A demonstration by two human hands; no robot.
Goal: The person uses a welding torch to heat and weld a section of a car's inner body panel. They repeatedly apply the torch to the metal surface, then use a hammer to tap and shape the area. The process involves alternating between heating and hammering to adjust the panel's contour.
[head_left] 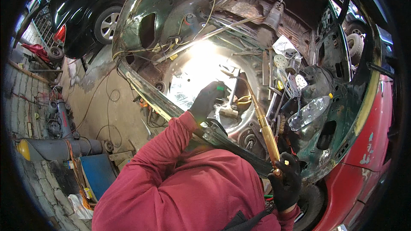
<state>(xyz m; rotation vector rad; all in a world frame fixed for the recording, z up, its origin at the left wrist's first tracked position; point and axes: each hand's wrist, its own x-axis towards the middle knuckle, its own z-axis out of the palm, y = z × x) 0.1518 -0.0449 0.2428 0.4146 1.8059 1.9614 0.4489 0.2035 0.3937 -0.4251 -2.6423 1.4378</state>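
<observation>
In my gloved right hand (286, 182), closed round its rear end, is a brass gas torch (267, 132) with a long thin bent neck. Its tip reaches over the round spare-wheel well (252, 70) of a stripped green car body. My gloved left hand (207, 100) is closed above the well's near edge, close to the torch tip. A small green piece (220, 88) shows at its fingers; its kind I cannot make out. Below the torch neck lies a hammer (229, 111) inside the well. Strong glare hides much of the well's left part.
A clear plastic bottle (311, 113), a coil of cable (289, 81) and several hand tools lie right of the well. A long metal strip (209, 37) crosses behind it. Cables trail over the floor (102, 90) at left, near a grey gas cylinder (64, 149). A red body panel (364, 158) stands at right.
</observation>
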